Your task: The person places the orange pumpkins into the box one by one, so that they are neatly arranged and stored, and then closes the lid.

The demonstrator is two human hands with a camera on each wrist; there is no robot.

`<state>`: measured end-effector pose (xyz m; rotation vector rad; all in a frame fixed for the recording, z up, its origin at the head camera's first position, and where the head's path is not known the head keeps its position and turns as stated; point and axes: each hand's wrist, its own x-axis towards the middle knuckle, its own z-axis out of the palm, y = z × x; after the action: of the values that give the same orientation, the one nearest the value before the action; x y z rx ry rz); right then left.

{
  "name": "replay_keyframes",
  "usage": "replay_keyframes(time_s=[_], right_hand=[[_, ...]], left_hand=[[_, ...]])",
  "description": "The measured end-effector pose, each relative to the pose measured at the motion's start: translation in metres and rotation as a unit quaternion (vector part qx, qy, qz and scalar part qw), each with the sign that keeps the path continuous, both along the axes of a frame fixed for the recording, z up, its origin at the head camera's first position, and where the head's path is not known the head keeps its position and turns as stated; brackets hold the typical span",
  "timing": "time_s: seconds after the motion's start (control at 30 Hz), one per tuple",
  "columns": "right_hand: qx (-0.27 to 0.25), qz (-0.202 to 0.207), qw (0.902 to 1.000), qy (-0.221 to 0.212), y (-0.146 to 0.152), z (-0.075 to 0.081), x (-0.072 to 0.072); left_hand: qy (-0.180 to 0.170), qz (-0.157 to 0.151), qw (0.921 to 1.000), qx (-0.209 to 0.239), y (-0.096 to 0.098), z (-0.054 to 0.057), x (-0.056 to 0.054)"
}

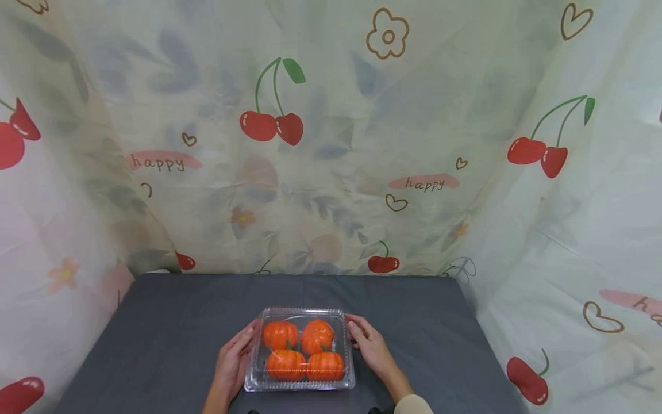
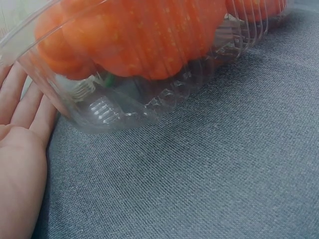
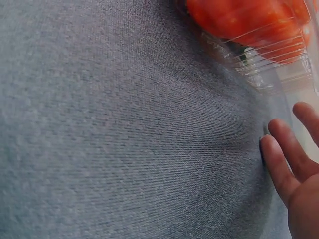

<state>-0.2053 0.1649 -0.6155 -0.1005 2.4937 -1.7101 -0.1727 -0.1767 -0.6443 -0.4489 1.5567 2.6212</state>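
A clear plastic clamshell box [image 1: 300, 386] lies on the dark grey cloth in front of me, with several small orange pumpkins [image 1: 286, 364] inside. Along the box's left side is my left hand [image 1: 235, 359], its fingers nearly straight; in the left wrist view the fingers [image 2: 42, 112] reach up against the clear wall. Beside the far right corner is my right hand [image 1: 374, 351], fingers extended and spread. In the right wrist view its fingertips [image 3: 269, 144] stand apart from the ribbed wall, close to the cloth. Whether the right thumb touches the lid is hard to tell.
The grey cloth [image 1: 196, 310] covers the table around the box. Patterned curtains [image 1: 331, 172] with cherries and flowers hang behind the table and on both sides. Two small dark objects [image 1: 374, 410] show at the bottom edge of the head view.
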Motion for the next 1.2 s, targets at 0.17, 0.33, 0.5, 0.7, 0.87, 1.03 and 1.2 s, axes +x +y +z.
replay_keyframes(time_s=[0.17,0.33,0.5,0.7,0.87,1.03,1.2], right_hand=[[0.007,0.012,0.9999,-0.009,0.0,0.001,0.003],[0.023,0.055,0.9981,-0.013,0.002,0.0,0.007],[0.018,0.081,0.9966,-0.008,0.007,-0.001,0.012],[0.025,0.055,0.9981,-0.011,0.014,-0.006,0.019],[0.005,0.033,0.9986,-0.04,0.01,0.006,0.028],[-0.002,0.027,0.9991,-0.034,0.007,0.002,0.028],[-0.003,-0.014,0.9999,0.007,0.001,-0.016,0.021]], left_hand=[[0.008,0.009,0.9999,0.011,0.0,0.0,0.0],[0.012,0.019,0.9991,0.035,-0.002,0.001,0.0],[0.009,0.027,0.999,0.035,-0.002,-0.001,-0.001],[-0.017,0.031,0.9993,0.014,0.004,-0.002,-0.002],[-0.06,0.027,0.995,-0.075,0.007,0.002,-0.004],[-0.076,0.01,0.9799,-0.184,0.006,0.01,-0.004],[-0.084,-0.003,0.9627,-0.257,0.004,0.022,-0.006]])
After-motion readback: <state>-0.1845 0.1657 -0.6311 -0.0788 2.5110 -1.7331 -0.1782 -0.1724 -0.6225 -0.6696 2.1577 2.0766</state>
